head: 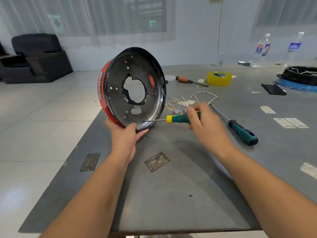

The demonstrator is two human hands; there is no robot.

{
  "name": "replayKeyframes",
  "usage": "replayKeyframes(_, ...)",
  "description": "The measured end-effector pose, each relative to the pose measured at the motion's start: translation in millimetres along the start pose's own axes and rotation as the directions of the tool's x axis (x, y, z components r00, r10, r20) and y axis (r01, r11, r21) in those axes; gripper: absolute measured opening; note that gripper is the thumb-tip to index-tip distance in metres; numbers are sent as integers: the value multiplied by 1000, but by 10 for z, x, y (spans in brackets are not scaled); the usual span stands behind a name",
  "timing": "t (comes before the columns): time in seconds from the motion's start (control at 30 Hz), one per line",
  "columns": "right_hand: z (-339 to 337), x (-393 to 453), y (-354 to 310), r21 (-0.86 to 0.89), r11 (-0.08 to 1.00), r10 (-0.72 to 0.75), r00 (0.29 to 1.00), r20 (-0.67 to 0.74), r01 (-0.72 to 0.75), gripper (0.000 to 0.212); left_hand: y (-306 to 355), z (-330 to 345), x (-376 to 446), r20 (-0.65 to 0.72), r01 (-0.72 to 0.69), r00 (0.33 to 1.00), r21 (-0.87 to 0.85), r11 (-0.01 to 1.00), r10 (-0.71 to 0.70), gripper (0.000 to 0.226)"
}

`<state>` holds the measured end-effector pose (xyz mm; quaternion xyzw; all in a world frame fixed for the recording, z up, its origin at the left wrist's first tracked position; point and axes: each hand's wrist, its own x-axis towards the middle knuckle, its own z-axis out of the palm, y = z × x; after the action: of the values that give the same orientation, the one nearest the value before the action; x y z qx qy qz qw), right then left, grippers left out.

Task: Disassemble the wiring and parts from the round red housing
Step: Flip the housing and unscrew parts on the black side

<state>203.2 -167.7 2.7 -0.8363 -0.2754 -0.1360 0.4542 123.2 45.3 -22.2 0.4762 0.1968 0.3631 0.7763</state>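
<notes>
Left hand (125, 140) gripped the round red housing (132, 88) at its 6 o'clock rim, thumb over the inner lip, fingers curled under. Housing stood tilted on edge, open side facing the camera, above the table's (171, 194) left edge near the 11 o'clock corner. Right hand (204, 122) closed around the green-and-yellow screwdriver (178, 117), fingers wrapped on the handle; the shaft ran toward 9 o'clock, tip at the housing's inner wall near 6 o'clock.

Inside: bare metal pan, 1 ragged central hole, scattered small holes, 1 red oblong slot at 3 o'clock.

Edges: the left table edge ran right beside the left forearm, floor beyond it. The near edge was at 6 o'clock. Open tabletop between the forearms.

Counts: 3 screwdrivers total: 1 in hand, 1 teal-handled screwdriver (243, 133) lying at 3 o'clock of the right hand, 1 orange-handled screwdriver (188, 80) at 1 o'clock. 1 yellow tape roll (219, 79) just beside it. Loose white wires (197, 98) lay behind the right hand; number unclear. 2 water bottles (261, 50) at the far right edge. 1 black round part (301, 74) on a blue ring at 2 o'clock.
</notes>
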Motion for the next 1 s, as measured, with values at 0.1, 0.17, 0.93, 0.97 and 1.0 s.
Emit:
replayKeyframes(0.1, -40, -36, 34, 133, 984, -136, 985, 107, 121, 23, 2, 2, 5, -19, 4, 1000, -24, 1000, -4, 69)
replayKeyframes(0.17, -75, -34, 60, 162, 980, -134, 985, 113, 115, 32, 9, 9, 2, -19, 7, 1000, -29, 1000, -7, 69)
replayKeyframes(0.93, 14, -28, 20, 94, 990, -112, 989, 92, 103, 38, -11, 6, 8, -40, -22, 999, -16, 1000, 21, 64)
replayKeyframes(0.97, 2, -30, 14, 110, 990, -102, 991, 91, 92, 42, -8, 6, 6, -39, -21, 999, -16, 1000, 20, 64)
replayKeyframes(1.0, 3, -23, 7, 91, 993, -77, 994, 71, 70, 41, -4, 4, 5, -37, -20, 999, -10, 1000, 20, 63)
